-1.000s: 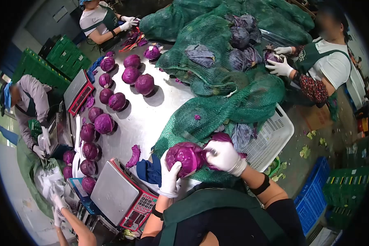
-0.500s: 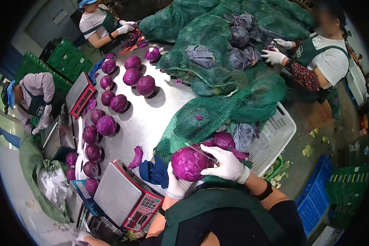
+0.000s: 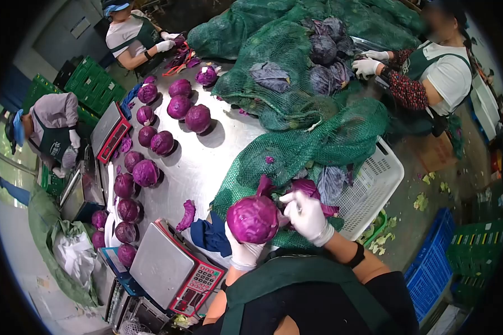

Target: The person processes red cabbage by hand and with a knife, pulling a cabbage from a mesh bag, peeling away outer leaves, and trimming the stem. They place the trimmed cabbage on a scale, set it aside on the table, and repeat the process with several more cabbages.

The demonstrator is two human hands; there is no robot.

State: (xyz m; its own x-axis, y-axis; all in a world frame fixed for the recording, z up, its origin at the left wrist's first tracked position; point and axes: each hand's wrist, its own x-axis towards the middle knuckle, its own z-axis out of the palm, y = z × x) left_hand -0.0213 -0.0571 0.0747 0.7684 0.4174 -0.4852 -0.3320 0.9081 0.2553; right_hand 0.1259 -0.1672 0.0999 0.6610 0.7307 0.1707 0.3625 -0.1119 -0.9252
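Note:
A peeled-looking red cabbage [image 3: 252, 221] rests in my gloved left hand [image 3: 245, 250], whose fingers cup it from below and the left. Against its right side is my gloved right hand [image 3: 308, 219], fingers curled closed; what they pinch, if anything, is hidden. A loose purple leaf [image 3: 265, 185] stands up just behind the cabbage. Beyond my hands lies a green mesh sack [image 3: 262, 162], with another red cabbage [image 3: 306, 188] and a dull outer leaf [image 3: 332, 184] at its mouth.
Several trimmed red cabbages [image 3: 162, 143] line the steel table [image 3: 201, 162]. A red-framed scale [image 3: 165, 265] stands at front left, a blue cloth [image 3: 209, 234] beside it. At right are a white basket [image 3: 374, 190] and a blue crate [image 3: 428, 262]. Three co-workers stand around the table.
My right hand has drawn slightly right, away from the cabbage's top. A leaf now sticks up behind the cabbage. The hand at the bottom left has left view.

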